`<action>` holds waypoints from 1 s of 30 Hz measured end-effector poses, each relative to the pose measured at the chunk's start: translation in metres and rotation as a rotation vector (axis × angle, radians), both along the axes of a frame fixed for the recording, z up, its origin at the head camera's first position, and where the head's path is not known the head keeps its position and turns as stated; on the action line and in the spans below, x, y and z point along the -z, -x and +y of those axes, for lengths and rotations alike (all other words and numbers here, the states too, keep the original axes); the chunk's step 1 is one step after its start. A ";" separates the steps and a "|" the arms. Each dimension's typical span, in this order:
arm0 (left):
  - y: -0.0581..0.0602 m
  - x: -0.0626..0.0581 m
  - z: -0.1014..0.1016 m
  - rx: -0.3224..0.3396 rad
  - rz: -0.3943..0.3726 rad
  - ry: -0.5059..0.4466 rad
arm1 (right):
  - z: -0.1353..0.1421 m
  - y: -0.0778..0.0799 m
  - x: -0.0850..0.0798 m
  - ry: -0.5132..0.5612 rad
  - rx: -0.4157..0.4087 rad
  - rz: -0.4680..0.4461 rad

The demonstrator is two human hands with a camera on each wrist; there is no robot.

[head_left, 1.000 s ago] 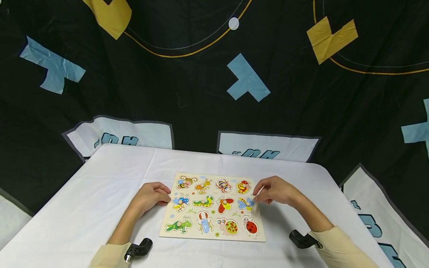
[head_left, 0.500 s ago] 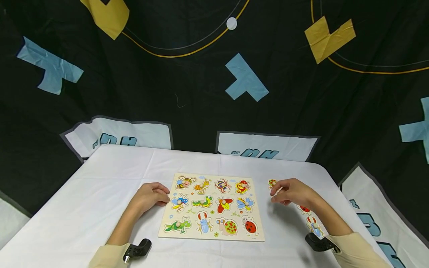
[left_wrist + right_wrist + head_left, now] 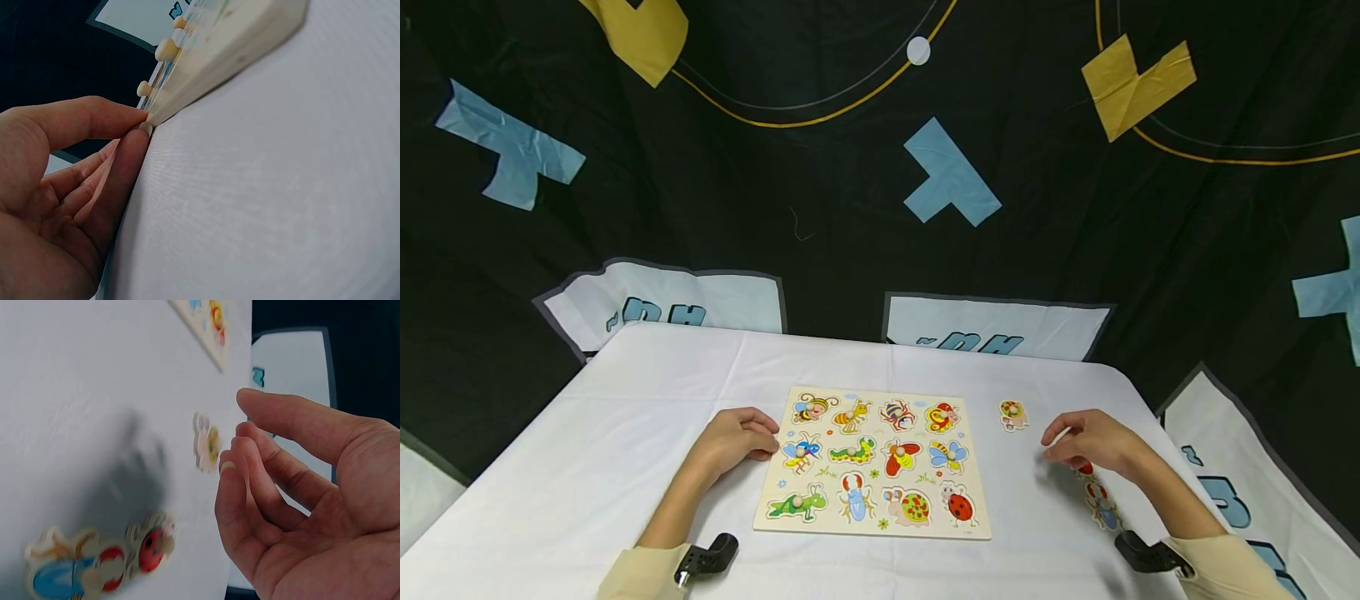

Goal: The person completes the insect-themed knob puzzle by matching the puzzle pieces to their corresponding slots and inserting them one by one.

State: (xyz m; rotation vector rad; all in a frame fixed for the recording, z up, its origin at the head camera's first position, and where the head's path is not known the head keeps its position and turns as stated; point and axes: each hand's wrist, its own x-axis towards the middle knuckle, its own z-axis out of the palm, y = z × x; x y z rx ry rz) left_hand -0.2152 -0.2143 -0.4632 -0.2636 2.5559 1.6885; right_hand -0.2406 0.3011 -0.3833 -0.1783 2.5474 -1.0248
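A wooden insect puzzle board (image 3: 880, 429) lies flat on the white table. My left hand (image 3: 737, 437) is at its left side; in the left wrist view, thumb and index finger pinch the board's edge (image 3: 206, 78). Knobbed pieces, such as the green grasshopper (image 3: 797, 504), sit in the board. To its right, my right hand (image 3: 1097, 442) hovers with relaxed fingers and holds nothing. Below it lie a loose ladybug piece (image 3: 152, 550) and a stag beetle piece (image 3: 56, 575), partly overlapped by the hand in the head view. A snail piece (image 3: 1013, 415) lies farther back.
A white cloth (image 3: 662, 375) covers the table. Behind hangs a dark curtain (image 3: 820, 217) with blue and yellow shapes. Black wrist cameras (image 3: 709, 558) are strapped over both beige sleeves (image 3: 643, 573).
My right hand has moved rightward from the board's right edge, past the snail piece, to above the ladybug and stag beetle pieces. The left hand has stayed at the board's edge.
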 end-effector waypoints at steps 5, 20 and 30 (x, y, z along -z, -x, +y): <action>0.000 0.000 0.001 -0.002 -0.004 0.000 | 0.018 -0.004 0.003 -0.010 0.026 -0.014; -0.001 -0.001 0.000 0.005 -0.015 0.010 | 0.056 -0.014 0.022 -0.018 0.102 -0.070; 0.000 -0.002 -0.001 0.015 -0.012 0.003 | 0.067 -0.021 0.031 -0.048 0.132 -0.108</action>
